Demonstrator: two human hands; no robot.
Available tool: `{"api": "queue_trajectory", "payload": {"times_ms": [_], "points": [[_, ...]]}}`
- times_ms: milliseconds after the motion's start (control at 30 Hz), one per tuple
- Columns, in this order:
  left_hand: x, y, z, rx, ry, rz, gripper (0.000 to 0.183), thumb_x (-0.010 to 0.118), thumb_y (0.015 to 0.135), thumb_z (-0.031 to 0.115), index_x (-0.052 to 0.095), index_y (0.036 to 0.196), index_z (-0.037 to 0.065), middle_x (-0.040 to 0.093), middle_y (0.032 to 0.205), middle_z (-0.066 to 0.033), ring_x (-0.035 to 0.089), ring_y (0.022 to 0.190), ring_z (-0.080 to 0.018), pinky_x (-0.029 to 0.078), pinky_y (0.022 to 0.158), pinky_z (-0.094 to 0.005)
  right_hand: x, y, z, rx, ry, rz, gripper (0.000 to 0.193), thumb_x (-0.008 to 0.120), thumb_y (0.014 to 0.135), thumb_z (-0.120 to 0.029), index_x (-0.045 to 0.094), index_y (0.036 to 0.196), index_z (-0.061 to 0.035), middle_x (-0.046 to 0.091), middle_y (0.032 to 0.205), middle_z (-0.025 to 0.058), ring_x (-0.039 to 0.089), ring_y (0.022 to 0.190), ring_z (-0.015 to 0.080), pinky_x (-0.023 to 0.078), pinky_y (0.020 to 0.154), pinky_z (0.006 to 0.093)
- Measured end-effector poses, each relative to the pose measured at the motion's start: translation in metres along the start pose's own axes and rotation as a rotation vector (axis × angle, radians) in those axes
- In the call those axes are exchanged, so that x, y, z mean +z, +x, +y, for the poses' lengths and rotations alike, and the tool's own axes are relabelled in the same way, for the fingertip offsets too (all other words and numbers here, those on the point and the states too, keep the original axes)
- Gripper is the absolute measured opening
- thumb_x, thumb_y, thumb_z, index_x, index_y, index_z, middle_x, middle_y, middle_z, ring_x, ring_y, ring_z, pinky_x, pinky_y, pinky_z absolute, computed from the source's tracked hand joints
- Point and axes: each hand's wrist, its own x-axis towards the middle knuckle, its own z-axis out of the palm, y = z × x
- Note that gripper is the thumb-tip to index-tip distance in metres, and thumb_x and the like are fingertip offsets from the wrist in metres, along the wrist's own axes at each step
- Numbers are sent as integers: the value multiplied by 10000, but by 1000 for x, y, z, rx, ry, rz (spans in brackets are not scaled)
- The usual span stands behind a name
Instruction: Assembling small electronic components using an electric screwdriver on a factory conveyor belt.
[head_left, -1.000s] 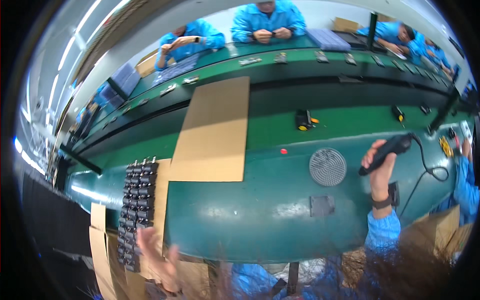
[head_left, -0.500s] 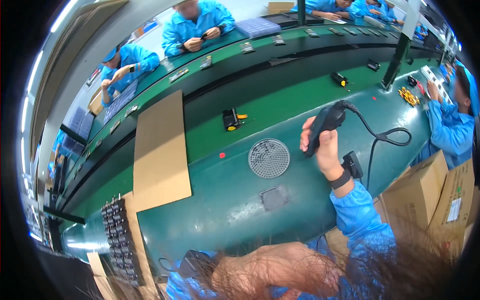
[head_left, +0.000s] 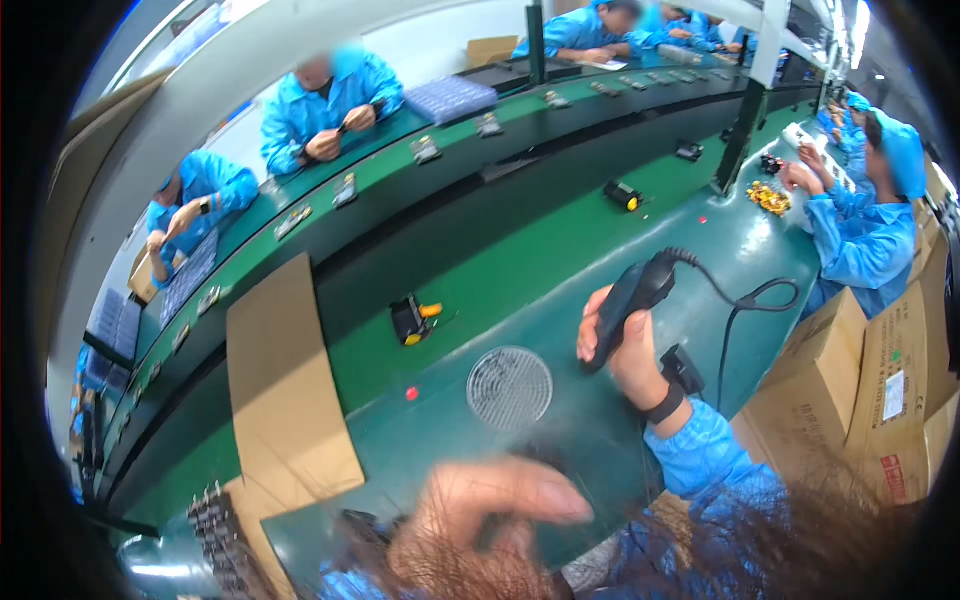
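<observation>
My right hand [head_left: 628,350] is closed around a black corded hand tool [head_left: 630,300], held upright above the green work surface. Its cable [head_left: 735,310] leaves the top and loops down to the right. A dark band is on that wrist, with a small black box beside it. My left hand [head_left: 480,520], smeared by motion, is low in the middle with its index finger stretched out and a gap beneath it. I see nothing in its fingers. Just beyond it lies a round grey disc [head_left: 510,388] with a grid pattern.
A cardboard sheet [head_left: 290,380] lies at left, near a row of black parts [head_left: 225,540]. Black-and-yellow parts [head_left: 410,320] sit on the green conveyor [head_left: 500,270]. Brown cartons [head_left: 820,370] stand at right. A co-worker in blue [head_left: 870,230] handles things near yellow pieces [head_left: 768,198]; others work across the line.
My left hand has lifted and turned, its index finger now reaching over the table. My right hand keeps its hold on the tool. The whole view has shifted slightly.
</observation>
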Motion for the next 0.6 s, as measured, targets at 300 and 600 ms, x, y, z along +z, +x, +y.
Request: {"api": "queue_trajectory", "payload": {"times_ms": [300, 600], "points": [[-180, -1, -150, -334, 1106, -527, 707, 505, 730, -157, 564, 1385, 105, 447, 1509, -136, 313, 1491, -397, 366, 1159, -438, -3, -10, -2, 63, 9, 43, 842, 615, 807, -806, 569, 1072, -8, 597, 704, 55, 601, 617, 147, 516, 604, 314], [-209, -3, -159, -340, 1116, -542, 471, 663, 797, -13, 624, 1257, 79, 642, 1262, -103, 597, 1135, -353, 523, 946, -414, -9, -9, 8, 62, 31, 82, 832, 534, 868, -800, 553, 1077, 5, 593, 688, 58, 595, 596, 144, 517, 587, 307]]}}
